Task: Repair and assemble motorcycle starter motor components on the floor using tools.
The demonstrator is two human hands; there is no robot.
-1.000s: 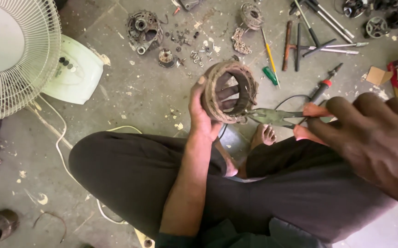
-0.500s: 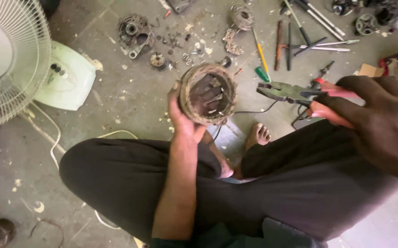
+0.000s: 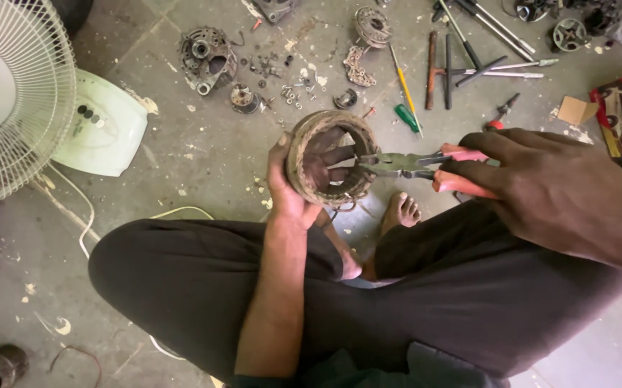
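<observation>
Floor [image 3: 182, 151]: grey concrete, dusty, strewn with parts; lies under both hands.
Legs [image 3: 469, 287]: person sits cross-legged in dark trousers; one bare foot [image 3: 401, 210] shows just below the right hand's tool.
Fan [image 3: 9, 100]: pale wire-guard fan with a pale green base [image 3: 113, 129], well to the left of the left hand.
Right hand [image 3: 548, 187]: clenched round the red handles of the pliers; sits to the right of the ring, apart from it.
Left hand [image 3: 293, 183]: grasping the ring from its left and lower side, fingers curled inside the opening, thumb on the outer rim.
Stator ring [image 3: 329, 158]: round, rusty brown winding ring, held up above the floor in the left hand, between the two hands, opening facing the camera.
Pliers [image 3: 404, 164]: grey nose reaches the ring's right inner edge; jaws look nearly shut, whether they nip a wire cannot be told.
Hand tools [image 3: 462, 57]: screwdrivers and rods on the floor, beyond the right hand.
Motor housing [image 3: 207, 54]: dark casting beyond the left hand, small screws [image 3: 289, 90] scattered beside it.
</observation>
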